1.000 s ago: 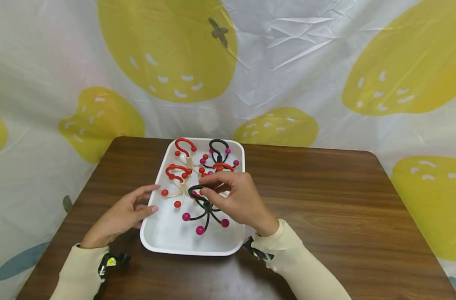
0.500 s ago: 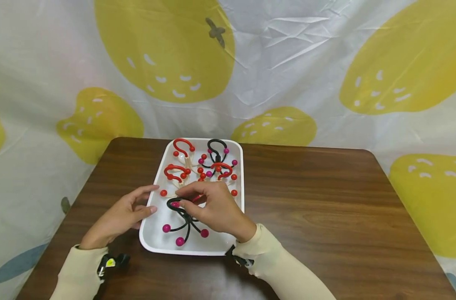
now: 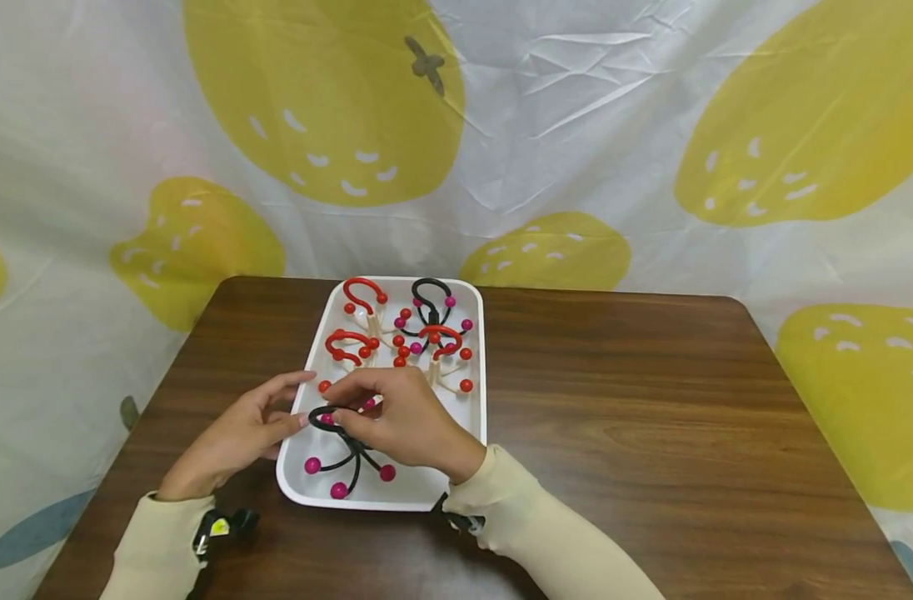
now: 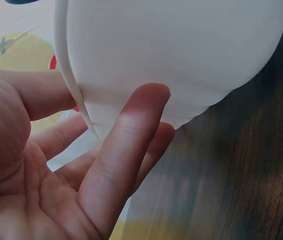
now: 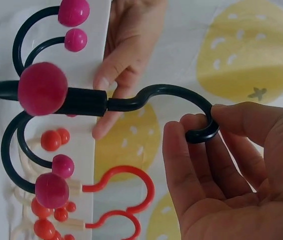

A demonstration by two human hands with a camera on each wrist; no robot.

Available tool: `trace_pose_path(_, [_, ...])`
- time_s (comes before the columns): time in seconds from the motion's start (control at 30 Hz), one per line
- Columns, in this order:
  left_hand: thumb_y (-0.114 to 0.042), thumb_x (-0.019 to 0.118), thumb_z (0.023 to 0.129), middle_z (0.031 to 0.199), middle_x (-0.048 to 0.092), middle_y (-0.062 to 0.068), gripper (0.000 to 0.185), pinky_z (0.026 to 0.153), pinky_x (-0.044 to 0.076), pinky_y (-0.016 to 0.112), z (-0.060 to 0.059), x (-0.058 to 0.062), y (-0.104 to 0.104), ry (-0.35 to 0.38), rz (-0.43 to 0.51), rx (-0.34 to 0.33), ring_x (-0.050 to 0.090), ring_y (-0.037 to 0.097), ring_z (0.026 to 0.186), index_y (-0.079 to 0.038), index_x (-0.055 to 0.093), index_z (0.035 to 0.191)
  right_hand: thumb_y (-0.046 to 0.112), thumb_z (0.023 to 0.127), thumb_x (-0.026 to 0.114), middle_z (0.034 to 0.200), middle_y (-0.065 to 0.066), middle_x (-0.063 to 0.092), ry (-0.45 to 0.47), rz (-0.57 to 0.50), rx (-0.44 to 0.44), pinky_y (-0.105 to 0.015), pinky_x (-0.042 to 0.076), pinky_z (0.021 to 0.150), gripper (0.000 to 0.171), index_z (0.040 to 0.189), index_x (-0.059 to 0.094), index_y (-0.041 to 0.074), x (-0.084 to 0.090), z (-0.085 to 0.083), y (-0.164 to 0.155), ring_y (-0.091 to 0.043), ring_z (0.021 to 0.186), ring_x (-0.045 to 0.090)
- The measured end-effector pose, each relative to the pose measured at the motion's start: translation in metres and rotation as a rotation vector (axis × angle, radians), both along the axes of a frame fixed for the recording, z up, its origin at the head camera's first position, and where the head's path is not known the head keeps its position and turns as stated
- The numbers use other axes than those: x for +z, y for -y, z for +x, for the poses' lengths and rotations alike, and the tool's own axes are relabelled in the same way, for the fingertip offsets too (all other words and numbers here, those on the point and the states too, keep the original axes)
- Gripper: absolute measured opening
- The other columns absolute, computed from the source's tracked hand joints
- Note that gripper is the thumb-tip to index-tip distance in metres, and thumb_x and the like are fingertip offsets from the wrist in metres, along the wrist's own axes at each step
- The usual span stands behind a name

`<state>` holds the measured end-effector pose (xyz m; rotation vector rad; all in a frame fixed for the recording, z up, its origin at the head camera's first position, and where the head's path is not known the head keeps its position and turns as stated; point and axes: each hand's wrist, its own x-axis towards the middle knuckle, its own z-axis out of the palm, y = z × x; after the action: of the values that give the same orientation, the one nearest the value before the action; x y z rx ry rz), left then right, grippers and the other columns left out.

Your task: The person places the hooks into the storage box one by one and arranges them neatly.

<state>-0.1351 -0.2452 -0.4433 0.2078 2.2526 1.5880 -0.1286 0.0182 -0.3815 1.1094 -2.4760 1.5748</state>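
A white tray (image 3: 481, 392) sits on a brown table (image 3: 651, 417). My right hand (image 3: 341, 410) pinches the loop of a black hook with magenta balls (image 3: 346, 457), low over the tray's near left part. In the right wrist view, the thumb and fingers of the right hand (image 5: 199, 122) curl round the curved end of the black hook (image 5: 131, 101). My left hand (image 3: 301, 400) rests with straight fingers on the tray's left rim. In the left wrist view, the left hand (image 4: 106, 110) lies against the tray's white wall (image 4: 181, 50).
Several red and cream hooks (image 3: 351, 340) and another black hook (image 3: 430, 302) lie in the tray's far half. Red hook loops (image 5: 126, 187) show in the right wrist view. A white cloth with yellow fruit shapes (image 3: 456, 125) hangs behind the table.
My right hand has carried the black hook left and nearer, from the tray's middle to its near left part. The left hand has stayed on the rim.
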Motion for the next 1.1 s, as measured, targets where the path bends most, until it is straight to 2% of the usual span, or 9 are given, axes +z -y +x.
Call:
trace_pose_path(0.17, [-0.006,0.063,0.104,0.150,0.049,0.031,0.066,0.076,0.067,0.046,0.000,0.000,0.001,0.018,-0.017,0.004,0.072,0.033,0.114,-0.013,0.035,0.164,0.005,0.091,0.081,0.102,-0.007,0.082,0.036,-0.006,0.015,-0.019,0.062,0.079,0.017,0.108,0.080,0.004,-0.002,0.000,0.008,-0.003,0.091,0.074])
trace_pose_path(0.33, [-0.002,0.060,0.102,0.150,0.048,0.030,0.069,0.074,0.067,0.045,0.001,-0.001,0.000,0.025,-0.035,0.014,0.071,0.028,0.112,-0.014,0.034,0.164,0.003,0.092,0.080,0.103,-0.009,0.081,0.112,-0.014,0.046,-0.023,0.063,0.080,0.018,0.109,0.079,0.002,-0.006,0.000,0.012,0.003,0.088,0.070])
trace_pose_path(0.5, [-0.003,0.062,0.104,0.149,0.049,0.030,0.067,0.071,0.066,0.042,0.001,-0.001,-0.001,0.012,-0.021,0.012,0.071,0.026,0.111,-0.013,0.035,0.164,0.002,0.093,0.078,0.105,-0.011,0.080,0.173,-0.015,0.071,-0.024,0.063,0.079,0.018,0.110,0.079,0.001,-0.012,-0.002,0.014,0.006,0.085,0.068])
trace_pose_path(0.7, [-0.011,0.066,0.104,0.149,0.051,0.030,0.067,0.071,0.066,0.042,0.000,0.000,-0.003,0.002,-0.024,0.009,0.072,0.025,0.110,-0.013,0.036,0.164,0.004,0.092,0.078,0.103,-0.009,0.081,0.156,-0.011,0.060,-0.022,0.062,0.079,0.018,0.110,0.079,0.003,-0.016,-0.003,0.013,0.006,0.085,0.067])
trace_pose_path(0.8, [-0.009,0.065,0.104,0.149,0.050,0.031,0.066,0.072,0.066,0.043,0.000,0.000,-0.002,0.007,-0.022,0.008,0.072,0.026,0.111,-0.012,0.035,0.164,0.006,0.092,0.080,0.102,-0.009,0.081,0.148,-0.015,0.051,-0.020,0.061,0.079,0.018,0.110,0.079,0.003,-0.017,-0.003,0.012,0.006,0.085,0.068])
trace_pose_path(0.97, [-0.009,0.064,0.105,0.151,0.048,0.031,0.067,0.074,0.067,0.045,0.000,-0.001,-0.001,0.024,-0.012,0.007,0.072,0.027,0.112,-0.013,0.033,0.165,0.005,0.091,0.081,0.105,-0.011,0.080,0.186,-0.055,0.033,-0.017,0.061,0.083,0.019,0.109,0.079,0.001,-0.015,-0.001,0.010,0.003,0.089,0.070])
trace_pose_path(1.1, [-0.010,0.065,0.105,0.150,0.049,0.031,0.067,0.073,0.067,0.045,0.000,-0.004,0.000,0.021,-0.006,0.011,0.072,0.026,0.110,-0.013,0.034,0.164,0.005,0.091,0.081,0.109,-0.012,0.080,0.207,-0.090,0.026,-0.022,0.063,0.086,0.019,0.110,0.079,0.002,-0.010,0.001,0.009,-0.003,0.093,0.073])
